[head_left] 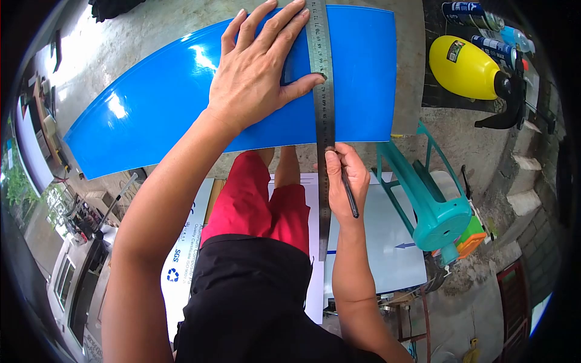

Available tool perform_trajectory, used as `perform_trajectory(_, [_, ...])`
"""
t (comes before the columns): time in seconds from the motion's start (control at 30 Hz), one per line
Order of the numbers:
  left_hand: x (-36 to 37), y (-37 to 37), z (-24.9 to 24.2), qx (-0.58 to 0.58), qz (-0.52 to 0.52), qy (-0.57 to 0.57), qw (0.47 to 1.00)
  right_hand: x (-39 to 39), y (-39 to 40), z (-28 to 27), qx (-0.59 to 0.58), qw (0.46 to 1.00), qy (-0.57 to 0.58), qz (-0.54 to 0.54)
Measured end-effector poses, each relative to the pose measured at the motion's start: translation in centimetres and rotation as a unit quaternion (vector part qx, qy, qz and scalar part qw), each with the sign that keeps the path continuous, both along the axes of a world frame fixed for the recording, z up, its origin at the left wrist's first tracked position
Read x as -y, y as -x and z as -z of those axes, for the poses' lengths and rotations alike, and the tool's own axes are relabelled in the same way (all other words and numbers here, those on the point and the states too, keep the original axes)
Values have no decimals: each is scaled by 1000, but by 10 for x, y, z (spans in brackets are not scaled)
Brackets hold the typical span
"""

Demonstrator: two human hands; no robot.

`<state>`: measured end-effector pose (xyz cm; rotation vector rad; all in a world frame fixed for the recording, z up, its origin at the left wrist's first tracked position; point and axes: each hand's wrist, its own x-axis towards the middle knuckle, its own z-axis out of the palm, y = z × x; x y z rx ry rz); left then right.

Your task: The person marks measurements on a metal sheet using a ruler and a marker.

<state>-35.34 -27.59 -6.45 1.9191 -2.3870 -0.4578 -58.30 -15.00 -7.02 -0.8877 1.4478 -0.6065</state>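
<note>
A glossy blue sheet point(363, 72) with a curved far edge lies across the work surface. Over it runs a long metal ruler point(324, 115), its lower part sticking out past the sheet's near edge. My left hand point(257, 66) lies spread on the sheet, fingers apart, its fingertips and thumb touching the ruler's left side. Beside the sheet's near edge, my right hand point(348, 181) is closed round a dark pen-like tool point(350, 193), with its thumb and fingers next to the ruler. The tool's tip is hidden by the fingers.
A yellow spray bottle point(463, 66) and several cans point(472, 16) stand at the upper right. A teal plastic stool point(442, 218) lies on its side at the right. White panels point(387, 242) are below, and a cluttered bench point(91, 242) is at the left.
</note>
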Motion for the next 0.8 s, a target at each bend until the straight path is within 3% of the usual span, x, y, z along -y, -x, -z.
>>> perform_trajectory(0.8, [0, 1, 1, -12, 0, 32, 999, -2, -2, 6, 7, 999, 43, 12])
